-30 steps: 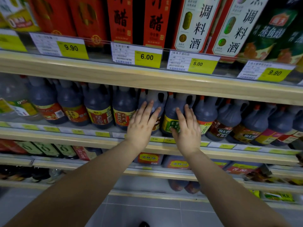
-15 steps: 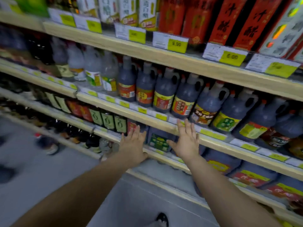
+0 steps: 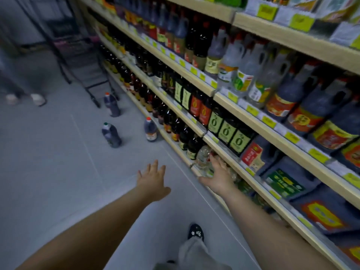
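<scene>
Left hand (image 3: 153,181) is hovering over the floor (image 3: 58,172), fingers spread, holding nothing. Right hand (image 3: 218,178) is hovering by a clear bottle (image 3: 202,157) on the lowest shelf (image 3: 181,153), fingers splayed, contact unclear. Farther on, a red-capped dark bottle (image 3: 150,130) is standing upright on the floor. It looks full, so likely heavy, with smooth plastic sides. Gripping the neck looks safest.

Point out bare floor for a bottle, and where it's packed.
The grey floor lies bare from the left hand up to the green-capped bottle and the near red-capped bottle. Crowded: the shelves beside the right hand, packed bottle against bottle, and the floor around the trolley.
</scene>
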Motion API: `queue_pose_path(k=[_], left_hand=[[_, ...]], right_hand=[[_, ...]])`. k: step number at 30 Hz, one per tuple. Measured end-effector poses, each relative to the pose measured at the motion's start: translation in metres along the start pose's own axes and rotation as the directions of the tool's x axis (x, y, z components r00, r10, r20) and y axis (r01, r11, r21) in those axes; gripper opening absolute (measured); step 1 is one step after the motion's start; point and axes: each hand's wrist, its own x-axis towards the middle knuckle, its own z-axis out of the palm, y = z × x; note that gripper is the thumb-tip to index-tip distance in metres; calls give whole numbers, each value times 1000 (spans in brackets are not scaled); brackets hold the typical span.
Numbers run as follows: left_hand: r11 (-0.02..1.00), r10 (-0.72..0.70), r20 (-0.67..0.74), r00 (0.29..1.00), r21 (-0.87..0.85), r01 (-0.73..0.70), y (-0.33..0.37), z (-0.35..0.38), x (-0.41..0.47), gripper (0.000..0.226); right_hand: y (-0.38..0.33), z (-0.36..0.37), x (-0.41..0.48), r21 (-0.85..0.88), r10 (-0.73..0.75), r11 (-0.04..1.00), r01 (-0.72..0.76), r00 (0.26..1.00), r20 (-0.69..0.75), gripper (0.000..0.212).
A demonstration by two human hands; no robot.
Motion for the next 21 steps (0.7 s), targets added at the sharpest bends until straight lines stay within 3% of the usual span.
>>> queue_pose_path(k=[5, 13, 21], left_hand=[[992, -106, 13, 994, -61, 107, -45, -2, 25, 81], [977, -183, 47, 982, -103, 187, -97, -44, 107, 79], [964, -215, 64, 974, -146, 223, -150, -88, 195, 76]], right_hand=[[-44, 32, 46, -17, -77, 997, 79, 991, 107, 96], [-102, 51, 157, -33, -82, 995, 92, 969, 232, 94], [-161, 64, 260, -59, -85, 993, 103, 963, 256, 87]])
